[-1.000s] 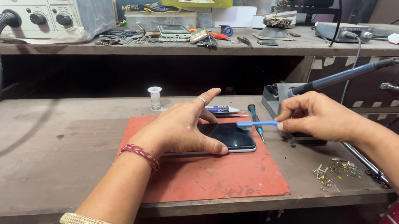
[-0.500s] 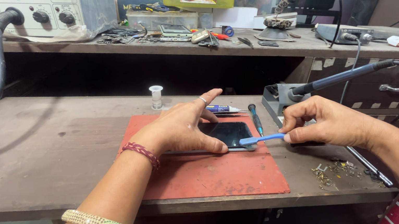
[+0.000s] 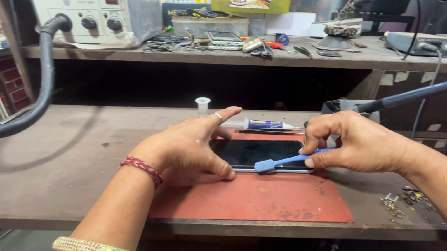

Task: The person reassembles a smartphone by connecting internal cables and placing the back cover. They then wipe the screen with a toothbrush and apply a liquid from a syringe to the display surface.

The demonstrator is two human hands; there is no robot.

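Head view shows a person at a wooden bench (image 3: pixel 35 171), both hands over a dark phone (image 3: pixel 260 152) that lies flat on a red mat (image 3: pixel 258 200) near the bench's front edge. The left hand (image 3: pixel 188 148) is spread wide, palm down, its thumb and fingers pressing the phone's left end to pin it; it grips nothing. The right hand (image 3: pixel 356 144) is closed in a pinch on a blue pry tool (image 3: pixel 285 162), whose flat tip sits at the phone's front edge, seemingly at the seam between screen and body.

By the look of it, the step in hand is prising along that front edge. The next move would likely call for a shallow angle and light, even pressure, with the left hand keeping the phone from sliding on the mat.

The phone's glass is black and glossy, unlit, with no crack that can be made out. Just behind it, toward the mat's back edge, lies a small tube (image 3: pixel 262 124), and a tiny white-capped bottle (image 3: pixel 203 105) stands beyond on the bench. Small metal bits (image 3: pixel 403 200) are scattered by the bench's right front corner.
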